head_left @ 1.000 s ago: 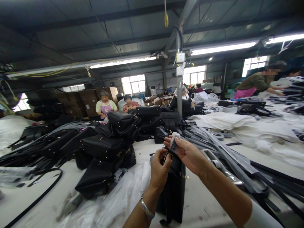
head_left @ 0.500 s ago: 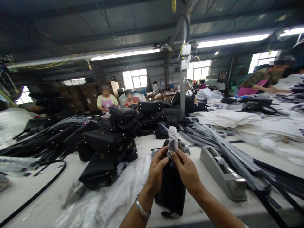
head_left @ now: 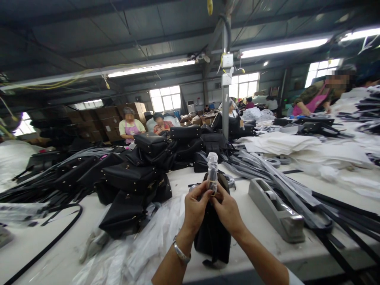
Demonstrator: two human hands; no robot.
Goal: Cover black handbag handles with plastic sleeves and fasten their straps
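A black handbag [head_left: 212,241] lies on the worktable close to me, partly covered by my hands. Above it rises a piece of clear, crinkled plastic wrap [head_left: 212,168], wound about something narrow and dark, perhaps a handle or strap end. My left hand [head_left: 195,209] is closed, thumb and fingers pinching the wrap's lower end from the left. From the right, my right hand [head_left: 228,209] pinches the same spot, also closed. A small gold-coloured fitting shows between the fingertips. What exactly lies inside the wrap I cannot make out.
A grey tape dispenser [head_left: 276,209] stands right of my hands. Black bags [head_left: 129,176] are piled to the left and behind. Plastic sheets [head_left: 133,253] lie front left, wrapped straps [head_left: 279,186] to the right. A post [head_left: 225,114] rises ahead; co-workers stand beyond.
The plastic wrap now stands straighter and looks tighter round the dark piece. Both hands have drawn closer together at its lower end. The view has shifted slightly.
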